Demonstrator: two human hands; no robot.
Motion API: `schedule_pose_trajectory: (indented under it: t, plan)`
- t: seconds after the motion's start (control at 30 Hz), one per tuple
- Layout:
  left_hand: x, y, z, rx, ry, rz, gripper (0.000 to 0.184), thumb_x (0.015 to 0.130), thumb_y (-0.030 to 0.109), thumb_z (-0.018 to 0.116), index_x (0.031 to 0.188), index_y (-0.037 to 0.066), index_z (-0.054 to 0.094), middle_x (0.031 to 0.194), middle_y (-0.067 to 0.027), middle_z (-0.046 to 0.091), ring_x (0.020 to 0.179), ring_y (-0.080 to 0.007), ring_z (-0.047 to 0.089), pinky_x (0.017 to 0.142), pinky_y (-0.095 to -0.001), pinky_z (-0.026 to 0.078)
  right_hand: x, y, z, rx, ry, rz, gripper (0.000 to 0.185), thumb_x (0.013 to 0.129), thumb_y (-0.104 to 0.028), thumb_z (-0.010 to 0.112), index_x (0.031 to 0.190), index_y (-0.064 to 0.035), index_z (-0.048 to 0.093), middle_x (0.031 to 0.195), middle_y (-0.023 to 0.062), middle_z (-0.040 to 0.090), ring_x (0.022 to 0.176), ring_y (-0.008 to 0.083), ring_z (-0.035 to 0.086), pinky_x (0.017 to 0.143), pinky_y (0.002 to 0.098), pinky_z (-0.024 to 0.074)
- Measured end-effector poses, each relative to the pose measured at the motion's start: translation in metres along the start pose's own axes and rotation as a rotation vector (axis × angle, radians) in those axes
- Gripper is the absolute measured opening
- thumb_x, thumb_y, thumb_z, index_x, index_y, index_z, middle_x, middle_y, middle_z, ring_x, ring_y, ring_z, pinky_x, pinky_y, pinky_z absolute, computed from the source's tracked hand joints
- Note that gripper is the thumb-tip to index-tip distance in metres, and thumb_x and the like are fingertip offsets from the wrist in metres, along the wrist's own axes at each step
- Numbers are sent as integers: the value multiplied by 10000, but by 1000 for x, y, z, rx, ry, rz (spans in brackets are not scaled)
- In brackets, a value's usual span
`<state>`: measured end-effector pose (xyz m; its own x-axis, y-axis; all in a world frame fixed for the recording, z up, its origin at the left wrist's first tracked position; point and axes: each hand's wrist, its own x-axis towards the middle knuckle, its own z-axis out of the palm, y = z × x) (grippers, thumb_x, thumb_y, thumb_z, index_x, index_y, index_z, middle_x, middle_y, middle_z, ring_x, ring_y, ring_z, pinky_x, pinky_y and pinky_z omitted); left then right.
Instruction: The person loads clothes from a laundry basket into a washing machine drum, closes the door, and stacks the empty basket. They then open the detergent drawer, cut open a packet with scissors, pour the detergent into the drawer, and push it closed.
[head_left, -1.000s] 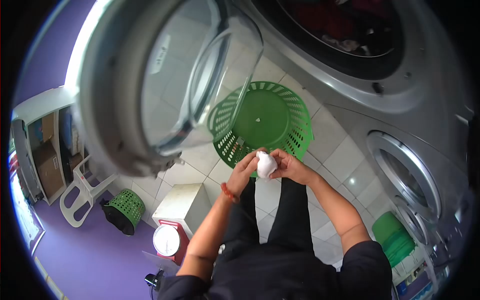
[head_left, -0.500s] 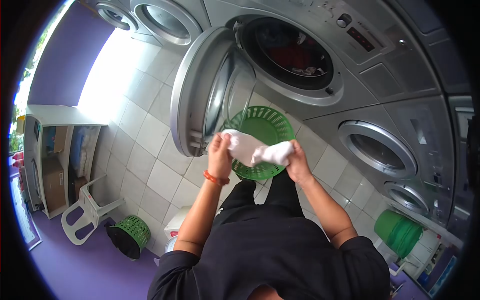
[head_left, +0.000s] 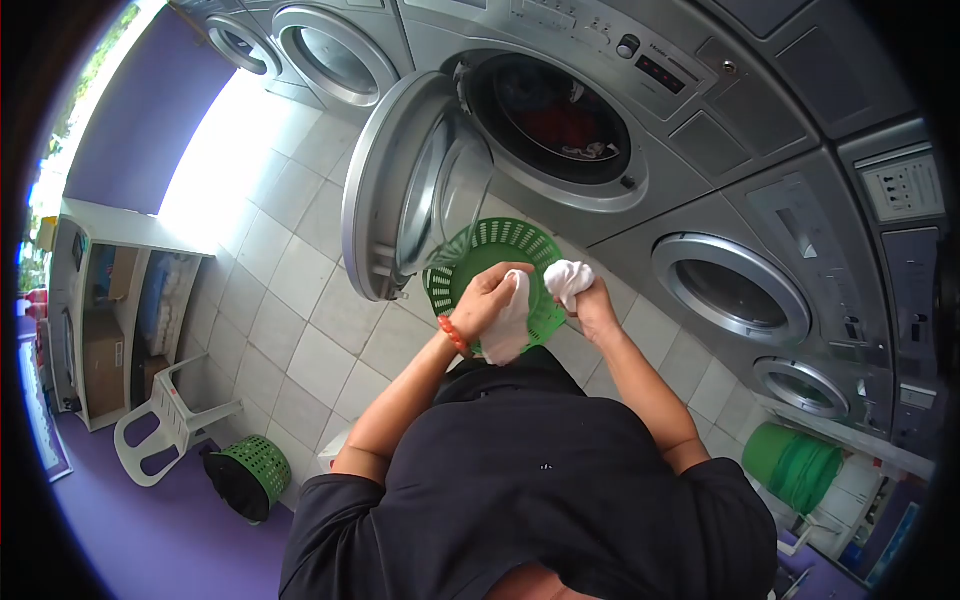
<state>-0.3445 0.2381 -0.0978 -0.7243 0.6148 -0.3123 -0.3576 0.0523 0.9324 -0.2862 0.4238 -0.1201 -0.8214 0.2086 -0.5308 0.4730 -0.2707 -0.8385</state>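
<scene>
My left hand (head_left: 489, 303), with an orange bead bracelet at the wrist, is closed on a pale sock (head_left: 508, 325) that hangs down from the fingers. Bunched up in my closed right hand (head_left: 597, 312) is another white sock (head_left: 568, 280). The two pieces are apart. Both hands are over a green plastic basket (head_left: 535, 240) with slotted sides, which stands on the floor before me. Just beyond it, a front-loading washing machine (head_left: 640, 195) has its round door (head_left: 365, 190) swung wide. Dark and red clothes (head_left: 560, 127) lie inside the drum.
More machines with closed round doors (head_left: 735, 290) line the wall. At left are a white shelf unit (head_left: 140, 235), a white plastic chair (head_left: 170, 420) and a green basket with a black liner (head_left: 262, 465). Stacked green baskets (head_left: 790, 465) are at right.
The pale cloth stretched between my hands is now two separate pieces, one in each hand. My left hand has moved right and turned inward. The view has shifted slightly.
</scene>
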Motion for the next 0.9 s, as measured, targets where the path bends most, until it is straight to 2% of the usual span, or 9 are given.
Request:
schedule_pose_trajectory:
  t: [0.07, 0.23, 0.3, 0.37, 0.47, 0.57, 0.67, 0.77, 0.9]
  plan:
    - [5, 2, 14, -29, 27, 25, 279, 861, 164, 481, 1099, 45, 564, 764, 40, 520, 667, -38, 447, 623, -198, 381, 10, 15, -3, -257, 105, -284, 129, 792, -13, 487, 880, -33, 579, 770, 37, 616, 695, 104, 564, 630, 250, 457]
    - [22, -17, 22, 441, 168, 179, 221, 811, 156, 562, 947, -17, 584, 813, -131, 623, 731, -171, 589, 666, -311, 464, 15, 24, -22, -264, 75, -428, 192, 774, 77, 493, 894, -48, 577, 790, 1, 586, 715, 85, 536, 610, 227, 436]
    - [32, -31, -6, 296, 410, 149, 214, 787, 147, 592, 903, -31, 571, 785, -145, 622, 709, -197, 593, 654, -312, 464, 9, 5, -45, -6, 81, -257, 183, 790, 66, 490, 905, -50, 572, 791, -1, 584, 625, 67, 520, 498, 207, 394]
    - [35, -46, -22, 153, 420, 31, 198, 792, 135, 583, 908, -25, 572, 771, -130, 623, 702, -188, 591, 651, -307, 463, -1, -7, -60, -84, 67, -198, 209, 842, 32, 454, 994, -51, 570, 814, 33, 605, 652, 73, 531, 576, 194, 432]
    - [40, -64, -5, 246, 438, 103, 124, 829, 86, 544, 906, -11, 548, 769, -27, 581, 701, -69, 511, 616, -222, 432, -5, -12, -64, 124, -350, 37, 334, 858, 0, 454, 1170, -106, 514, 835, -12, 563, 549, 32, 386, 501, 148, 334]
    - [34, -52, 20, 218, 268, 39, 147, 833, 71, 532, 955, -11, 526, 826, -43, 576, 739, -85, 535, 647, -236, 454, 3, 8, -65, -162, -502, -49, 627, 770, -63, 610, 1336, -120, 344, 1111, 40, 526, 938, 159, 529, 821, 267, 430]
    - [42, -73, 34, 11, 62, -103, 195, 819, 84, 549, 982, -20, 522, 859, -80, 603, 781, -141, 581, 677, -281, 490, 4, 31, -46, -704, -239, -613, 786, 671, -68, 705, 1345, -103, 303, 1252, 151, 420, 1160, 305, 426, 961, 368, 357]
    - [43, -62, 43, -364, 144, -277, 252, 822, 110, 570, 1028, -23, 512, 957, -93, 589, 852, -158, 582, 736, -281, 492, 16, 71, -44, -102, -276, 18, 443, 791, -32, 552, 1211, -72, 417, 1089, 119, 538, 940, 251, 580, 729, 357, 535]
    - [38, -130, 32, -45, 272, -174, 382, 790, 203, 630, 1066, -32, 509, 1014, -128, 590, 932, -191, 571, 818, -314, 463, 37, 100, -47, -57, -309, 221, 368, 818, 10, 469, 1177, -66, 434, 1020, 92, 559, 846, 209, 604, 619, 324, 558]
